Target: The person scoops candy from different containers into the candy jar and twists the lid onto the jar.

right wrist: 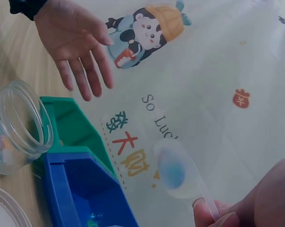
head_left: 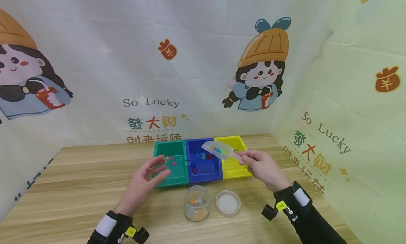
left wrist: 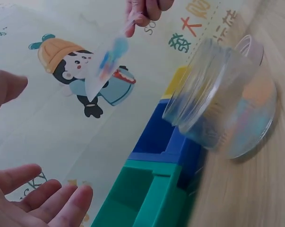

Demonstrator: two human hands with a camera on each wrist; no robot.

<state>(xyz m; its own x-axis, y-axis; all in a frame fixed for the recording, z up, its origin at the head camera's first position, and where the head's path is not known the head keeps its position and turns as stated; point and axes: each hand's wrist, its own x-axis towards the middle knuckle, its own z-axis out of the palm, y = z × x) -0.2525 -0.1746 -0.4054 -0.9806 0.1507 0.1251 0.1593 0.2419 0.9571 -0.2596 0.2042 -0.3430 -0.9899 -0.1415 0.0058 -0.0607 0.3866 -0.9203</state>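
Note:
My right hand [head_left: 264, 169] pinches the handle of a translucent plastic scoop [head_left: 219, 148], held over the blue and yellow bins. Small colourful pieces, some of them blue, lie in the scoop; their exact kind is blurred. My left hand [head_left: 144, 182] hovers at the near left of the green bin [head_left: 177, 173], its fingers spread and holding nothing. Pink bits lie in the green bin. Blue, teal and red trinkets sit in the blue bin [head_left: 209, 175]. The yellow bin [head_left: 236, 171] is partly covered by the scoop and right hand.
An open glass jar [head_left: 196, 205] with colourful pieces inside stands on the wooden table [head_left: 79, 187], in front of the bins. Right of the jar lies a white round lid [head_left: 228, 203]. A printed cloth [head_left: 203, 78] hangs behind the table and along its sides.

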